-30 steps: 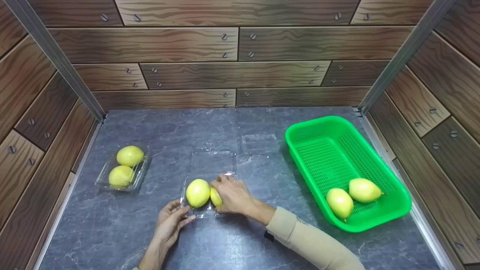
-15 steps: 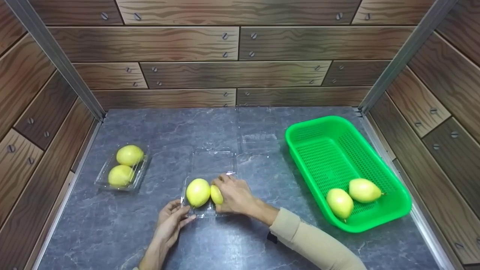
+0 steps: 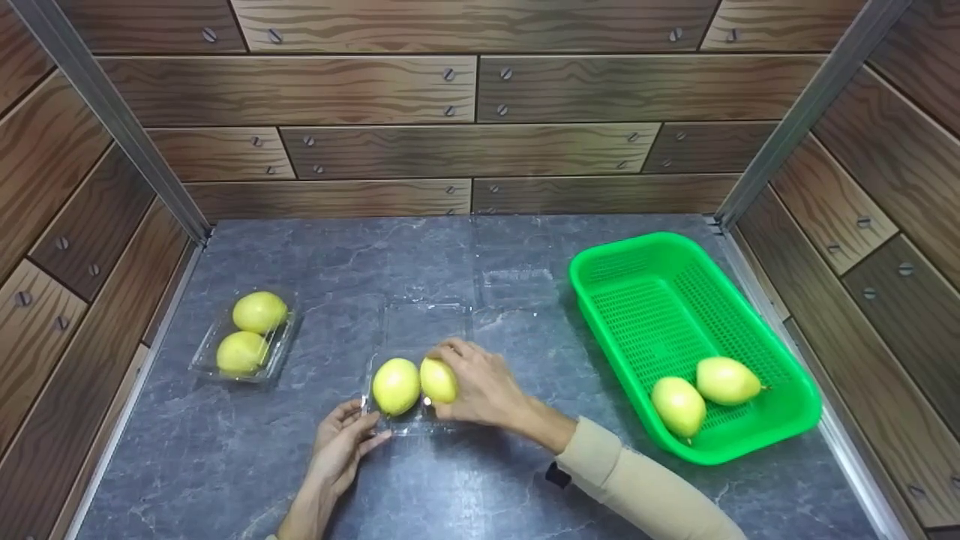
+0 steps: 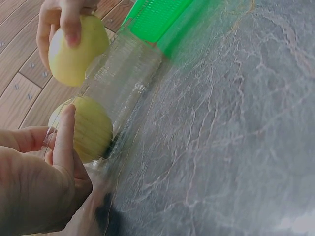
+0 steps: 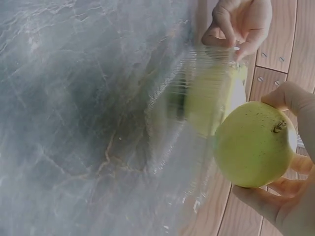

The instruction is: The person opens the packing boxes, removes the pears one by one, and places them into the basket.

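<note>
By the left hand, the near-left corner of an open clear clamshell is pinched. In its left half one yellow pear is seated; over its right, a second pear is held in the curled fingers of the right hand. Likely firm but bruisable, it is best cupped at its widest part. Its palm side is hidden; the transparent lid is barely discernible.

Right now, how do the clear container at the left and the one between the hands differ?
The left container looks closed; the middle container has its lid open.
No hand touches the left container; the left hand grips the middle container's edge.
The left container holds two fruits; the middle container has one fruit resting inside, with a second fruit in the right hand.
Both are see-through.
</note>
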A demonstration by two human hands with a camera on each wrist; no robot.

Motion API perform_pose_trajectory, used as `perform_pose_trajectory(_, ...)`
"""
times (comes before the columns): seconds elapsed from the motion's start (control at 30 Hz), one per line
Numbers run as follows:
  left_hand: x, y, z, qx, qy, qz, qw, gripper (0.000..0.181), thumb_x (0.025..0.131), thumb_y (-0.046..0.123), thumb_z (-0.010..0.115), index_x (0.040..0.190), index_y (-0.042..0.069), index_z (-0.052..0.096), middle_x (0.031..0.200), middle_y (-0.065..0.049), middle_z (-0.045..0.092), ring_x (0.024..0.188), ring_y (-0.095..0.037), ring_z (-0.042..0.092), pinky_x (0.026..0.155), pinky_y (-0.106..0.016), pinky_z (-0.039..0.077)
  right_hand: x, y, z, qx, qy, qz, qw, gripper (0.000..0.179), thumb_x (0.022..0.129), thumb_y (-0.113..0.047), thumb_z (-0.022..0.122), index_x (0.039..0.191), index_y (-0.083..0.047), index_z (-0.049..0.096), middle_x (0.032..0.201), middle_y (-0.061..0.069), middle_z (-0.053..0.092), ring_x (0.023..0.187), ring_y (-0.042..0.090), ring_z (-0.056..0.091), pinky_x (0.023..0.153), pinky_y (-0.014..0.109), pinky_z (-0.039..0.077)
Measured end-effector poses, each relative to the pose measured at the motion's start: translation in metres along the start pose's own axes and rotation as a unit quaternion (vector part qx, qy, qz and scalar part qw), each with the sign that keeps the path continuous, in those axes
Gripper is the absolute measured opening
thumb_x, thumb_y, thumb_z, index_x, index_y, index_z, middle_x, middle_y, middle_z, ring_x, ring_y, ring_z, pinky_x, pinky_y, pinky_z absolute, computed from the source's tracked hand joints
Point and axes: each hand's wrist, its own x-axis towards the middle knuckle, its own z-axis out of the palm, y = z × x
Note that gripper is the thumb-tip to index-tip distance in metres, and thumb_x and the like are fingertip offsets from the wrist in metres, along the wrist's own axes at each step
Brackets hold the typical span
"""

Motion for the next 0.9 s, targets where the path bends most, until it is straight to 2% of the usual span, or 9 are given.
perform_pose_trajectory(0.17,0.001,-0.001,0.001,-0.004,0.003,-0.001,1.0000,0.045,0.096,-0.007,0.063,0.135,-0.009,0.040,0.101,-0.006,0.059,0.075,-0.010,0.059,0.079,-0.028,0.069,-0.005,0.001,-0.015,0.005,0.015,-0.008,0.9998,0.067,0.074,-0.033,0.089,0.133,-0.012,0.064,0.133,0.010,0.067,0.112,0.028,0.069,0.087,0.043,0.066)
perform_pose_trajectory(0.37,0.001,-0.001,0.000,-0.011,-0.002,0.004,0.9999,0.044,0.095,-0.007,0.064,0.134,-0.008,0.041,0.101,-0.005,0.059,0.075,-0.010,0.058,0.079,-0.029,0.069,-0.014,0.002,-0.033,-0.012,0.046,-0.017,0.9987,0.066,0.074,-0.033,0.089,0.132,-0.013,0.064,0.132,0.010,0.067,0.111,0.028,0.070,0.082,0.041,0.067)
perform_pose_trajectory(0.63,0.000,0.001,0.000,-0.010,-0.006,0.008,0.9999,0.043,0.096,-0.008,0.062,0.134,-0.009,0.041,0.102,-0.007,0.059,0.076,-0.010,0.059,0.079,-0.029,0.069,-0.026,0.008,-0.056,-0.015,0.062,-0.013,0.9979,0.068,0.073,-0.031,0.090,0.134,-0.012,0.064,0.134,0.011,0.067,0.114,0.030,0.070,0.085,0.042,0.068)
perform_pose_trajectory(0.9,0.000,0.000,0.000,-0.001,-0.008,0.005,1.0000,0.048,0.096,-0.006,0.064,0.136,-0.008,0.039,0.100,-0.003,0.056,0.077,-0.009,0.058,0.080,-0.027,0.068,-0.041,0.016,-0.079,-0.048,0.088,-0.031,0.9945,0.067,0.074,-0.032,0.090,0.132,-0.011,0.065,0.130,0.011,0.068,0.109,0.028,0.071,0.078,0.036,0.068)
